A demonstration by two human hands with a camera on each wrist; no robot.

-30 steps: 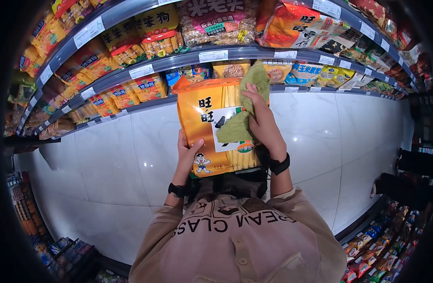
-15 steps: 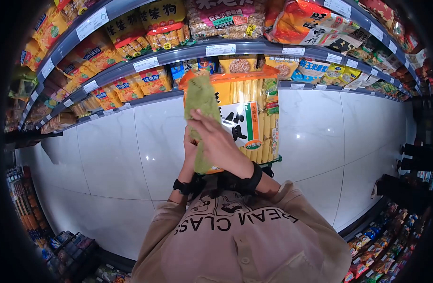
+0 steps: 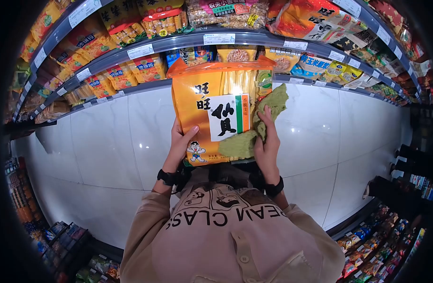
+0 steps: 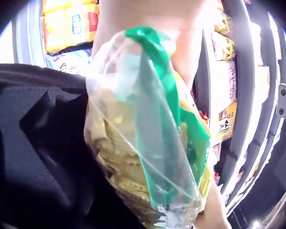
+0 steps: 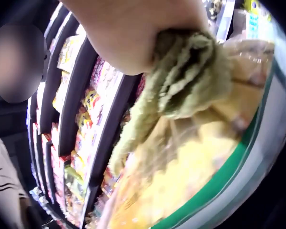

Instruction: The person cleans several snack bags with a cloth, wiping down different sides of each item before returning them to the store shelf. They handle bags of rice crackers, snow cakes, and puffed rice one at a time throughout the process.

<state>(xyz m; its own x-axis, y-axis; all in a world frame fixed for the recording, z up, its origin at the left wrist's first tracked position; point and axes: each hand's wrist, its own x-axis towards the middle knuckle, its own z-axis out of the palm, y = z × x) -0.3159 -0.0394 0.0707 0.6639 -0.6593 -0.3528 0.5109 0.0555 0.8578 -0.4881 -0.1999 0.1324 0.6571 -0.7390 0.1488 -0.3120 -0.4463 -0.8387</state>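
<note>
A large orange-and-yellow snack bag (image 3: 193,101) with a white label is held upright in front of my body. My left hand (image 3: 178,144) grips its lower left side, thumb on the front and fingers hidden behind. At the opposite edge, my right hand (image 3: 269,146) holds a fuzzy green cloth (image 3: 239,144) against the bag, its thumb over the cloth's folds. One part of the cloth lies across the lower front, another sticks out past the right edge. The bag's clear, green-banded end (image 4: 157,129) fills the left wrist view. Bunched cloth (image 5: 195,81) shows in the right wrist view.
Beyond the bag, curved-looking store shelves (image 3: 183,49) carry many packaged snacks and price tags. White floor tiles (image 3: 108,146) lie below. More snack racks (image 3: 367,247) stand at the lower right, near a dark-clothed person's legs (image 3: 391,188).
My right hand wiped the cloth from the bag's upper right across to its left side, then came back to the right edge. My left hand keeps its hold on the left side.
</note>
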